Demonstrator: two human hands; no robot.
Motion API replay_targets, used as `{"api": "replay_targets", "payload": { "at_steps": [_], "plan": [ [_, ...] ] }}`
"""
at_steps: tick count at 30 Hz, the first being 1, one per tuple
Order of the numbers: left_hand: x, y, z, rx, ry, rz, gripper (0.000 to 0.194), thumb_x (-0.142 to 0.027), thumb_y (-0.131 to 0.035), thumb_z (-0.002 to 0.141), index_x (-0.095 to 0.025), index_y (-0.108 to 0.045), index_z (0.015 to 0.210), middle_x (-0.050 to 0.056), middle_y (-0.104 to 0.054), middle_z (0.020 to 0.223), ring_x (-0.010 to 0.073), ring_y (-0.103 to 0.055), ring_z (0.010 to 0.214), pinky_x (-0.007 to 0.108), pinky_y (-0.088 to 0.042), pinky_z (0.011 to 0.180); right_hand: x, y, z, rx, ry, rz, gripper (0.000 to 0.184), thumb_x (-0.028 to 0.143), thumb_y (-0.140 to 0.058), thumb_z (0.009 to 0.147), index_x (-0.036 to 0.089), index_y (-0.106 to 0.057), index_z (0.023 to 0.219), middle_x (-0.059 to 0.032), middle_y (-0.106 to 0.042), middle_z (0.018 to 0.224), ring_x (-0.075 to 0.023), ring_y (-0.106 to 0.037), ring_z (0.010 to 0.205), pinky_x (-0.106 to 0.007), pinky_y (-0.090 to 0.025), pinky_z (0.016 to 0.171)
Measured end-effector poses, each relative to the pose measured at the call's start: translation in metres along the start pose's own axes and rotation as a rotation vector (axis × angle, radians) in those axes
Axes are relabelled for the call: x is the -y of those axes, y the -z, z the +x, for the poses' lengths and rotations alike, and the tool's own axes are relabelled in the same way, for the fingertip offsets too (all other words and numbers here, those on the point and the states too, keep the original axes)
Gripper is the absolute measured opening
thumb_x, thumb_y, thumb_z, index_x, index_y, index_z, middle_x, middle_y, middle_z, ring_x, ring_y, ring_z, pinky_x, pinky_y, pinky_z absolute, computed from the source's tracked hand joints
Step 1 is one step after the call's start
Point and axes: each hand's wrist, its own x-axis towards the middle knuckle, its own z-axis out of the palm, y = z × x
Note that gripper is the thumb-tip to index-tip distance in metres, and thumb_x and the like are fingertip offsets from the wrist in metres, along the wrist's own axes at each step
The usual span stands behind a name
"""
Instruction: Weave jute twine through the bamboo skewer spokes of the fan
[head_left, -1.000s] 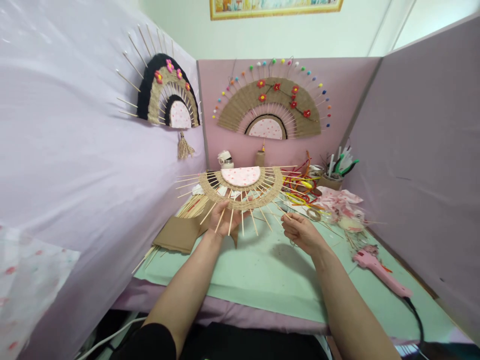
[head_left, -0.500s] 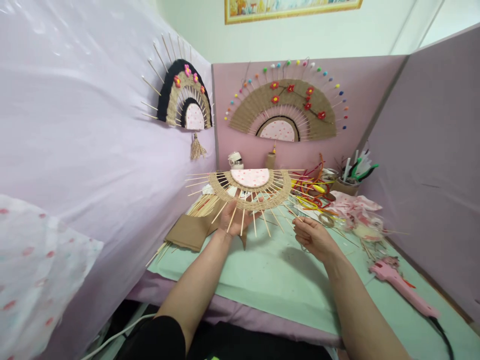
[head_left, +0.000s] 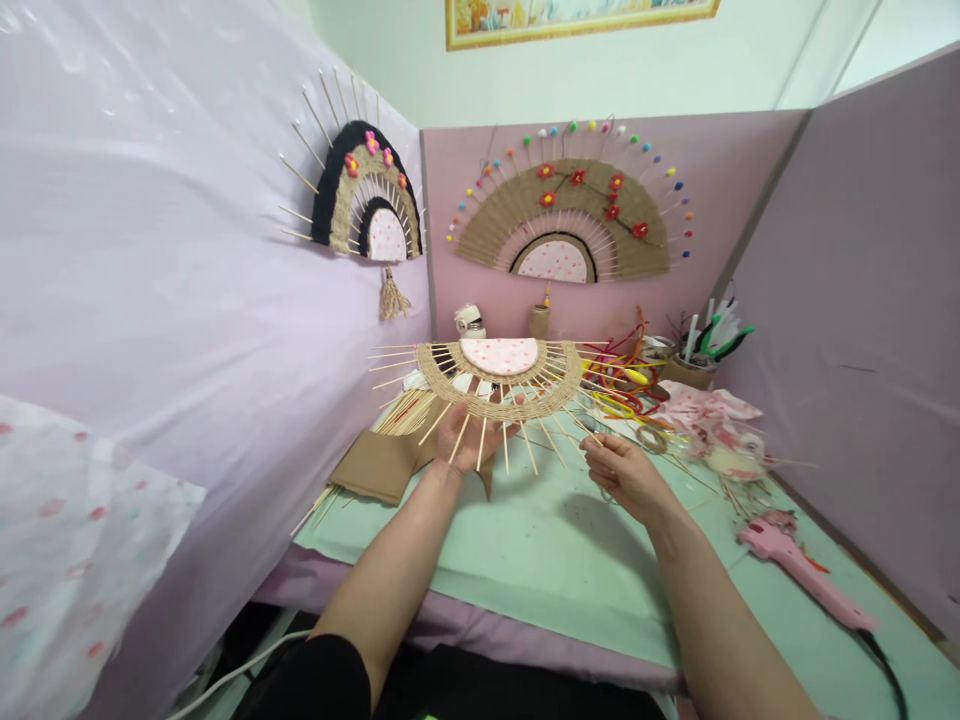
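Woven fan: the half-round fan of tan twine woven over pale wooden sticks (head_left: 517, 409) is held up above the counter (head_left: 540, 560), straight edge away from the person, curve toward them.
Change: compared with a second ago, fan, hands and background all sit farther right in view; fan and hands keep nearly the same places relative to each other.
Fan's look: a white half-disc of cloth with pink-red spots (head_left: 499, 355) at the centre, a narrow twine band around it, a gap crossed by bare sticks, then a wider twine band; stick ends stick out past it.
Left hand (head_left: 466, 440): clamped on the fan's curved side from below, thumb in front, other fingers partly hidden behind.
Right hand (head_left: 621, 475): thumb and fingers together beside a stick tip at the fan's right; what they pinch is too small to tell.
Counter, left: a folded brown sheet (head_left: 371, 468) near a bundle of loose sticks (head_left: 409, 415).
Counter, right: a pink glue gun (head_left: 806, 570), crumpled pink spotted cloth (head_left: 709, 405) and tangled red and yellow cords (head_left: 615, 400).
Panels: two finished-looking fans hang behind, one black-edged (head_left: 328, 200), one tipped with coloured balls (head_left: 495, 222).
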Motion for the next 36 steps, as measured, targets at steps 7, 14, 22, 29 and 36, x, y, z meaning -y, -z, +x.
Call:
{"api": "replay_targets", "payload": {
  "at_steps": [7,14,22,29,36],
  "plan": [
    [0.0001,0.0003,0.0034,-0.056,0.018,-0.032,0.049,-0.034,-0.045,0.078,-0.028,-0.045,0.127,0.009,-0.050,0.131,0.0319,-0.047,0.118,0.051,-0.032,0.098,0.0022,-0.0023,-0.0013,-0.011,0.009,0.016,0.029,0.040,-0.073,0.066,0.017,-0.055,0.071,0.0091,-0.022,0.051,-0.0035,-0.013,0.044,-0.020,-0.012,0.040],
    [-0.0005,0.0037,0.0045,-0.060,0.019,-0.110,0.045,-0.029,-0.040,0.082,-0.031,-0.046,0.126,0.006,-0.051,0.130,0.0291,-0.050,0.116,0.052,-0.034,0.096,0.0026,-0.0031,-0.0019,-0.003,0.019,0.028,0.025,0.036,-0.073,0.068,0.017,-0.057,0.071,0.0090,-0.023,0.051,-0.0036,-0.013,0.044,-0.021,-0.011,0.041],
    [-0.0007,0.0034,0.0041,-0.070,0.013,-0.114,0.046,-0.026,-0.041,0.081,-0.028,-0.047,0.126,0.007,-0.054,0.127,0.0289,-0.051,0.114,0.051,-0.035,0.095,0.0010,-0.0011,-0.0008,0.005,0.027,0.046,0.024,0.034,-0.072,0.069,0.017,-0.056,0.073,0.0092,-0.022,0.051,-0.0036,-0.013,0.044,-0.021,-0.011,0.041],
    [-0.0014,-0.0002,0.0032,-0.064,0.012,-0.121,0.046,-0.023,-0.041,0.079,-0.027,-0.048,0.125,0.008,-0.055,0.126,0.0288,-0.051,0.114,0.050,-0.036,0.094,0.0032,-0.0029,-0.0025,0.028,0.034,0.054,0.024,0.034,-0.071,0.069,0.017,-0.055,0.072,0.0092,-0.021,0.051,-0.0039,-0.013,0.044,-0.021,-0.012,0.041],
    [-0.0025,-0.0016,0.0027,-0.098,0.031,-0.148,0.045,-0.022,-0.041,0.079,-0.025,-0.050,0.123,0.009,-0.057,0.123,0.0288,-0.054,0.112,0.051,-0.038,0.093,0.0049,-0.0047,-0.0033,0.034,0.040,0.054,0.025,0.035,-0.072,0.068,0.017,-0.055,0.072,0.0093,-0.022,0.050,-0.0037,-0.014,0.043,-0.021,-0.012,0.040]
  ]
}}
